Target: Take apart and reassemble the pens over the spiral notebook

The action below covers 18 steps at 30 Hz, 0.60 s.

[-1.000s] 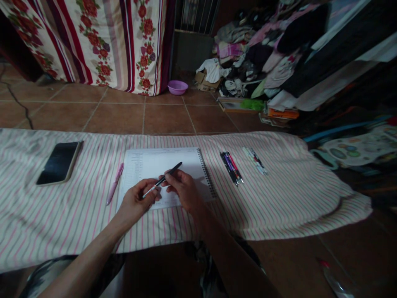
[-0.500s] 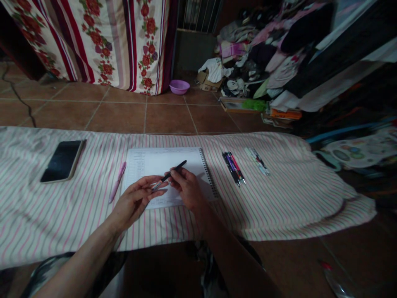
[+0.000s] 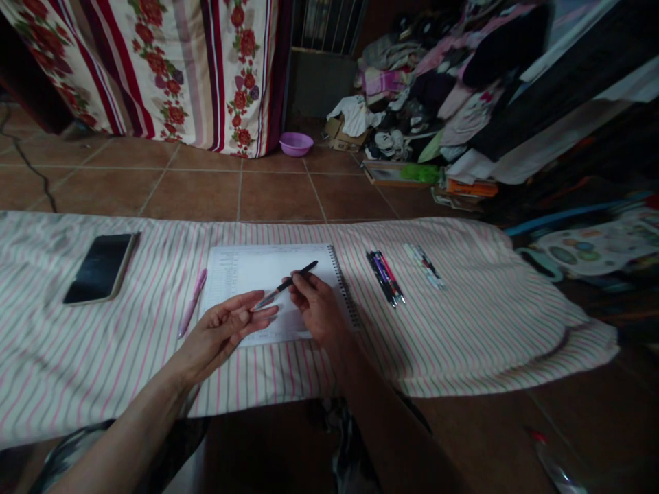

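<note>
Above the spiral notebook (image 3: 268, 264), a black pen with a clear lower part (image 3: 282, 285) slants between my hands. My right hand (image 3: 318, 305) pinches its dark upper part between thumb and fingers. At its lower left end, the thumb and fingers of my left hand (image 3: 226, 326) hold the clear part, with the other fingers stretched out below it. The notebook lies open and its page is mostly white, with faint printing along the left side and top. A pink pen (image 3: 193, 303) lies just left of the notebook.
Several pens (image 3: 385, 278) lie together right of the notebook, with more white-patterned pens (image 3: 425, 266) beyond. A phone (image 3: 100, 267) rests on the striped cloth (image 3: 489, 329) at left. On the tiled floor behind are a purple basin (image 3: 296, 144) and a clothes pile (image 3: 422, 89).
The pen has shifted slightly up and to the right in my right hand, and more of its clear lower part shows between my hands. My left hand stays at its lower end.
</note>
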Each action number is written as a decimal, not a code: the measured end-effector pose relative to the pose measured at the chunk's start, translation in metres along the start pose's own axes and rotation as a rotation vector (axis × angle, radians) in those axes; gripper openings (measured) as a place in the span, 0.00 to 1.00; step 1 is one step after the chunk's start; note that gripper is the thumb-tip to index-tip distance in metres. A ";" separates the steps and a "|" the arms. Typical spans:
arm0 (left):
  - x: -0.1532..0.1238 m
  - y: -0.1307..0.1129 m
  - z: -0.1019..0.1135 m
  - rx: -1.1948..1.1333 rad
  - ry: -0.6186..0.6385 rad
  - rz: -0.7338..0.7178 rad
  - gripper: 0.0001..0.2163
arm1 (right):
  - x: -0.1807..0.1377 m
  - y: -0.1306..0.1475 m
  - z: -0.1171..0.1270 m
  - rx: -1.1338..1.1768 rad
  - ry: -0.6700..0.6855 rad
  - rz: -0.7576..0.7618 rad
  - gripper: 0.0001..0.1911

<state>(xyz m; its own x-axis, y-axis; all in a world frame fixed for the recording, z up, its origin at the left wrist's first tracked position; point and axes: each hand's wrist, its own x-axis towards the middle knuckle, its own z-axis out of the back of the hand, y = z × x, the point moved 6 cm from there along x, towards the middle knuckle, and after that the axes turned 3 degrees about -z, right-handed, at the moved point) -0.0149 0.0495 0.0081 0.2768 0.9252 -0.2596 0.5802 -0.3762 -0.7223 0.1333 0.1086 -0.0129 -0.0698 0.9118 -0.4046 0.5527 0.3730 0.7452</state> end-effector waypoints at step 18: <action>0.001 -0.001 -0.001 0.070 0.019 -0.047 0.12 | -0.002 -0.005 -0.012 0.145 0.026 -0.120 0.08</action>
<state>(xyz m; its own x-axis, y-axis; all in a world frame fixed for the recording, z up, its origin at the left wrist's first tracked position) -0.0146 0.0513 0.0094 0.2652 0.9405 -0.2122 0.5383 -0.3271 -0.7767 0.1209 0.1066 -0.0091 -0.1633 0.8670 -0.4708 0.6528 0.4527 0.6073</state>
